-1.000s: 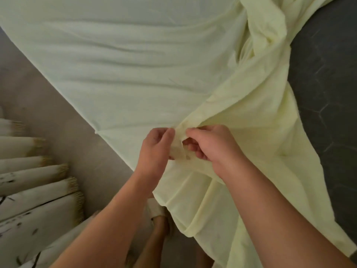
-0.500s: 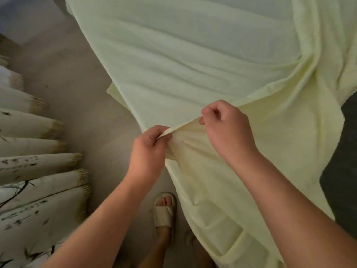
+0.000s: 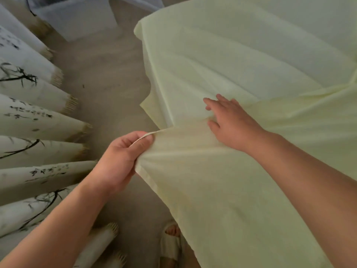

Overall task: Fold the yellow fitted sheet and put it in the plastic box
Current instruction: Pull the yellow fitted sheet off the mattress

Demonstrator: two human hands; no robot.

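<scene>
The pale yellow fitted sheet (image 3: 241, 70) spreads over a raised surface and fills the right and upper part of the view, with folds hanging toward the floor. My left hand (image 3: 123, 157) is shut on a hem edge of the sheet at centre, pinching it between thumb and fingers. My right hand (image 3: 229, 120) lies flat on the sheet just right of it, fingers spread and holding nothing. A translucent plastic box (image 3: 77, 18) stands on the floor at the top left.
Cream curtain folds (image 3: 34, 120) with black ink prints and fringed hems hang along the left side. Beige floor (image 3: 108, 78) lies between curtain and sheet. My foot in a pale slipper (image 3: 172, 242) shows at the bottom, partly under the hanging sheet.
My right hand has let go of the hem and now lies open on the sheet. My left hand keeps its grip. The view has swung left, showing the box and more curtain.
</scene>
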